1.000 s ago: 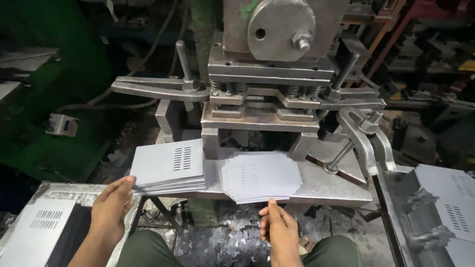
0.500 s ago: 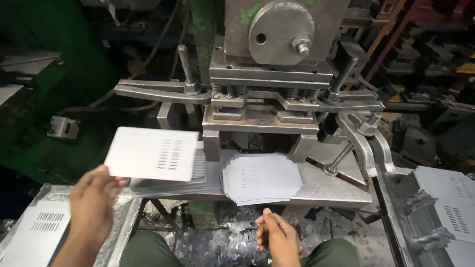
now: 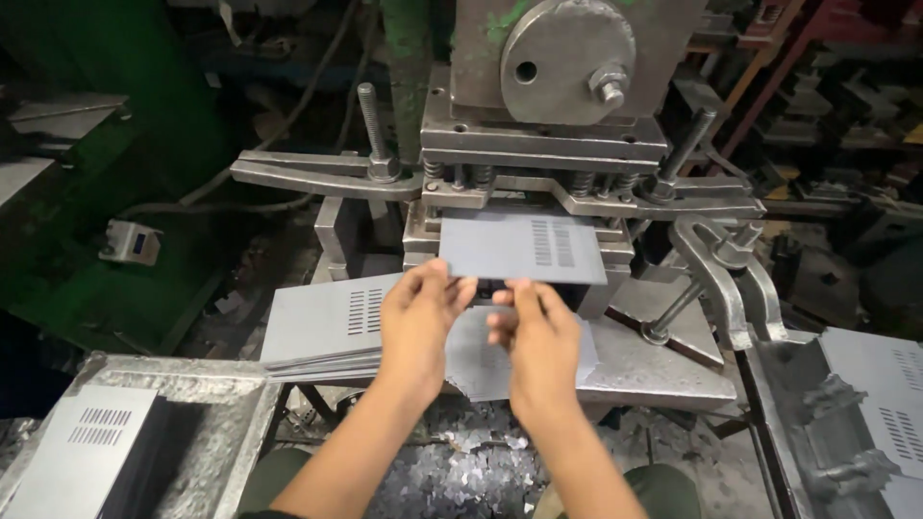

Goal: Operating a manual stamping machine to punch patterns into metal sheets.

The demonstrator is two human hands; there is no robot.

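Dim, cluttered workshop; a heavy steel punch press fills the background, its grey bed plate spread across the middle.

Left hand is closed on the near left edge of a flat grey sheet-metal plate, thumb on top. Right hand is pinched on the near edge just beside it, fingertips on the plate. Both hands grasp; neither is released.

Plate is held roughly level, raised off the bed, in front of the press die opening. Long axis runs left-right across the view; far edge is pointed into the press. Finish: matte grey, rectangular, thin, with a block of narrow vent slots punched right of centre, slots running front to back.

Below the left hand, a stack of similar slotted plates is laid on the bed, slots towards the right. Under the right hand, a second flat stack is partly hidden. Metal trays are seen at lower left and lower right, each with slotted plates. Scrap chips are scattered on the floor below.
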